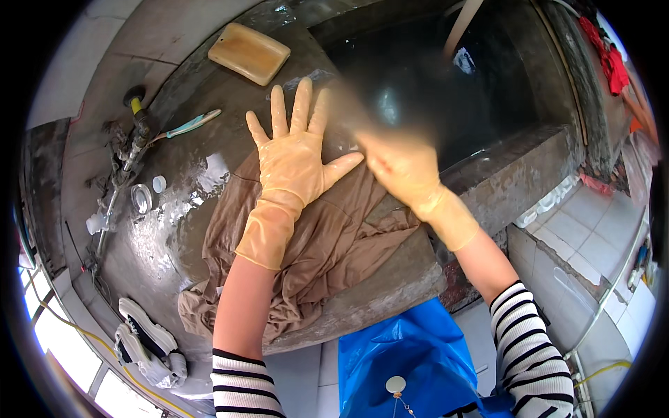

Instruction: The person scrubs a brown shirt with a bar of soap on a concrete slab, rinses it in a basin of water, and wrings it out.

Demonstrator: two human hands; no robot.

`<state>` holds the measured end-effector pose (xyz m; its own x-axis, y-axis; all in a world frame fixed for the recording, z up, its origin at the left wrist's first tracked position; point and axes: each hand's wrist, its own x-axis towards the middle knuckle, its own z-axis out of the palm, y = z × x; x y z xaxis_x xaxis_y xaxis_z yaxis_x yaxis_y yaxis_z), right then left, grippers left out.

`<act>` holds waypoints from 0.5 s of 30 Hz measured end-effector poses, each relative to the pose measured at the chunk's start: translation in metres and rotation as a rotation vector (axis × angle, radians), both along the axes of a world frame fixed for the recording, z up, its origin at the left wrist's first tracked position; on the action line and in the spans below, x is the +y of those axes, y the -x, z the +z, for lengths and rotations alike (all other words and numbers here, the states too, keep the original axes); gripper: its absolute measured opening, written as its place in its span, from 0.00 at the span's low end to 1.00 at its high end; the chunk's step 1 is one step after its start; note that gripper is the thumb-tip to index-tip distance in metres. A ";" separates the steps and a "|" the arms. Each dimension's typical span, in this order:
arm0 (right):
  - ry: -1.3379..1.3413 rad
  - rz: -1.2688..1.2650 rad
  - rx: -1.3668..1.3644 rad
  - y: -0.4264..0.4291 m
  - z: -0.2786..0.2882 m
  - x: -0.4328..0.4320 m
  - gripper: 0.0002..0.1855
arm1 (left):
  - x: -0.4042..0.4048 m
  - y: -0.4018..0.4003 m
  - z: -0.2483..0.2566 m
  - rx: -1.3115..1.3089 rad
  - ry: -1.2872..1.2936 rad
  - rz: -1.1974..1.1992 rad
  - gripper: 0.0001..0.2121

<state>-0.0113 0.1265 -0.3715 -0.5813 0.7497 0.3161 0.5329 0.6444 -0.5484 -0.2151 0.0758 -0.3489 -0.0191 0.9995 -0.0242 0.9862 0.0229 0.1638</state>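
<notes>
My left hand [292,157] wears a wet, pale yellow rubber glove. Its fingers are spread wide, palm down, at the upper edge of a brown garment [334,235], with the fingertips reaching over a wet concrete slab [180,251]. My right hand [405,170], gloved the same way, is beside the left thumb, near the corner of a water-filled tank [502,99]. Its fingers look bent, but they are blurred. A brownish blur extends up and left from them, and I cannot tell whether they hold something. The garment lies wrinkled under both wrists, drooping toward the slab's near edge.
A tan rectangular block [249,54] lies at the far side. To the left are a slim turquoise-and-white brush [191,124], a tap pipe [137,143], a white cap [159,184] and white shoes [143,339]. A pole [464,23] stands in the tank. A blue plastic apron [407,339] covers my front.
</notes>
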 end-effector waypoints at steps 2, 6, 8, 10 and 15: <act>-0.022 -0.136 -0.007 -0.004 -0.004 0.012 0.16 | 0.001 -0.002 0.000 -0.009 0.020 0.007 0.50; 0.009 -0.032 -0.013 0.011 0.004 -0.009 0.16 | -0.001 0.001 0.000 -0.001 0.004 0.004 0.50; 0.016 -0.101 -0.044 0.003 -0.001 0.007 0.16 | 0.000 -0.002 0.000 -0.001 0.032 0.010 0.50; 0.086 -0.141 0.016 0.004 0.002 0.004 0.16 | 0.000 -0.001 0.000 0.006 0.042 0.012 0.50; 0.079 -0.111 -0.021 0.001 -0.002 0.001 0.19 | 0.001 -0.001 0.001 -0.013 0.033 0.012 0.51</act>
<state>-0.0120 0.1275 -0.3739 -0.4995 0.8316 0.2426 0.6100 0.5365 -0.5832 -0.2145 0.0764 -0.3480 -0.0307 0.9979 -0.0574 0.9837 0.0403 0.1754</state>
